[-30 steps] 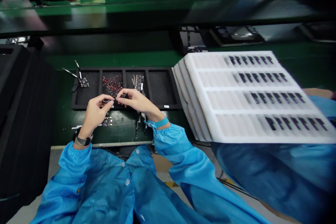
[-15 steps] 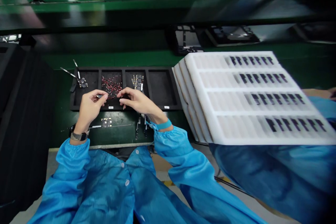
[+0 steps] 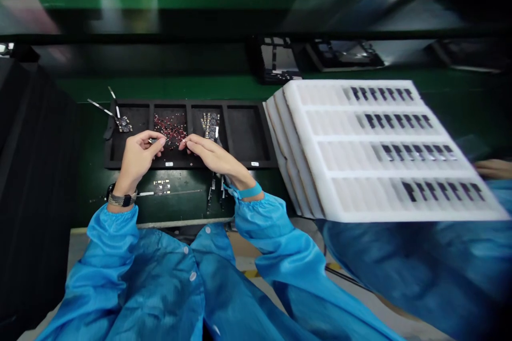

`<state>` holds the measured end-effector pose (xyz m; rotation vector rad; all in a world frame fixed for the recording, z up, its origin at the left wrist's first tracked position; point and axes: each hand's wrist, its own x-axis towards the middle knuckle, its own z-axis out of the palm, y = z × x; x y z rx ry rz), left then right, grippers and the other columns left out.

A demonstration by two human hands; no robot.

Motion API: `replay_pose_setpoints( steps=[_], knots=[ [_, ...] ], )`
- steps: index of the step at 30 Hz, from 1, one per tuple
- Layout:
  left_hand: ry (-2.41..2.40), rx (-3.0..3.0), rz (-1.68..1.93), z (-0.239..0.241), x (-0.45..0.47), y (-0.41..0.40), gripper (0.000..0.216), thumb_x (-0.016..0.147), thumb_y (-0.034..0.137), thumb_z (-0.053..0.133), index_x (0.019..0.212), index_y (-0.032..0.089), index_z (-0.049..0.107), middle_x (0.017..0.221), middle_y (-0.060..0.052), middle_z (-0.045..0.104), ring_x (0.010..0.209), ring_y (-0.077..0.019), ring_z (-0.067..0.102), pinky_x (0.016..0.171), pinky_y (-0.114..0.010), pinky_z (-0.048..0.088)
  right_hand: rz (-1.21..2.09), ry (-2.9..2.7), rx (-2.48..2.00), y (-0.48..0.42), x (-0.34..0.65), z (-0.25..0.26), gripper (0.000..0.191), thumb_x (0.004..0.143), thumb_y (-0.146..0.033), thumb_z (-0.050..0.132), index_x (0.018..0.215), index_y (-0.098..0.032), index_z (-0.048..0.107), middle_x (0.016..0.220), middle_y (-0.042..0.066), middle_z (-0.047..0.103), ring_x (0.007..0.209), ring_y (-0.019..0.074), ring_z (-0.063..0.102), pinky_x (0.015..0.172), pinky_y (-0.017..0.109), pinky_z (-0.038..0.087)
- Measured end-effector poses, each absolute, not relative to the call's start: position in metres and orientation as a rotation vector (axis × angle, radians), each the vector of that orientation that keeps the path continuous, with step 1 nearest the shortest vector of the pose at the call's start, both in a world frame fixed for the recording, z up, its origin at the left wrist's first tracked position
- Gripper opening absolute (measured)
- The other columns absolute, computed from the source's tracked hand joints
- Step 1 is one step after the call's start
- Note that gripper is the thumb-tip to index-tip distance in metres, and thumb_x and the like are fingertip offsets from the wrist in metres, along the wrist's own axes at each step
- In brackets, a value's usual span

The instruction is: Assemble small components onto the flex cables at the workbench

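My left hand [image 3: 140, 155] is closed in a pinch over the front of a black compartment tray [image 3: 208, 162]. A small piece with a pale glint shows between its fingertips, too small to name. Just to the right, my right hand [image 3: 210, 155] has its thumb and fingers drawn together; what they pinch is hidden. Behind and between both hands lies a heap of tiny red-wired parts [image 3: 170, 127] in one compartment. Small circuit boards [image 3: 210, 123] fill the compartment beyond my right hand. More boards with thin strips [image 3: 125, 124] rest in the left compartment.
A single circuit board [image 3: 162, 187] with strips lies in front of the tray. Stacked white foam trays [image 3: 332, 168] holding rows of black parts stand on the right. A co-worker's hand [image 3: 495, 169] is at far right. A black stack [image 3: 36, 170] stands left.
My right hand's fingers have come closer together beside the red-wired parts. My left hand keeps its pinch nearly in place. The co-worker's arm at the right has shifted slightly, and the view moved a little.
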<state>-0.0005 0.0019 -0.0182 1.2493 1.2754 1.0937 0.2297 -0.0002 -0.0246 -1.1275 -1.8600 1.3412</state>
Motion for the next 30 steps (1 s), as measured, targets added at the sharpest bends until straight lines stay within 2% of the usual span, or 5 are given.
replay_pose_setpoints(
  steps=[4,10,18,23,30],
  knots=[
    [1.254,1.246,1.088,-0.016,0.000,0.000,0.025,0.077,0.038,0.086,0.087,0.015,0.081,0.069,-0.004,0.071,0.059,-0.0133,0.062,0.055,-0.024,0.046,1.336,-1.848,-1.073,0.003,0.231,-0.026,0.026,0.104,-0.041,0.055,0.100,-0.020,0.069,0.101,0.005,0.072,0.095,0.0203,0.064,0.093,0.035,0.051],
    [1.207,1.235,1.059,-0.017,0.005,-0.003,0.026,0.079,0.038,0.087,0.090,0.016,0.081,0.069,-0.004,0.071,0.059,-0.0135,0.062,0.055,-0.024,0.046,1.330,-1.718,-1.061,0.004,0.230,-0.027,0.023,0.096,-0.042,0.066,0.096,-0.019,0.069,0.093,0.004,0.070,0.077,0.0164,0.060,0.074,0.031,0.050],
    [1.084,1.172,1.030,-0.015,0.012,-0.006,0.036,0.078,0.035,0.087,0.107,0.016,0.080,0.076,-0.004,0.076,0.066,-0.0161,0.069,0.061,-0.025,0.053,1.246,-1.737,-1.049,0.002,0.226,-0.026,0.020,0.093,-0.037,0.069,0.087,-0.019,0.072,0.090,0.004,0.075,0.087,0.0200,0.066,0.087,0.034,0.051],
    [1.048,1.073,1.006,-0.016,0.018,-0.007,0.034,0.069,0.036,0.094,0.088,0.014,0.076,0.067,-0.005,0.074,0.055,-0.0149,0.065,0.053,-0.025,0.051,1.256,-1.717,-1.068,0.001,0.224,-0.025,0.019,0.089,-0.036,0.070,0.086,-0.018,0.073,0.089,0.003,0.076,0.086,0.0188,0.067,0.084,0.032,0.051],
    [1.030,1.005,1.004,-0.015,0.023,-0.008,0.041,0.060,0.037,0.100,0.083,0.014,0.076,0.067,-0.002,0.072,0.053,-0.0129,0.064,0.051,-0.025,0.053,1.302,-1.739,-1.061,-0.002,0.222,-0.021,0.021,0.089,-0.036,0.069,0.081,-0.017,0.073,0.080,0.002,0.075,0.076,0.0172,0.064,0.077,0.031,0.049]
  ],
)
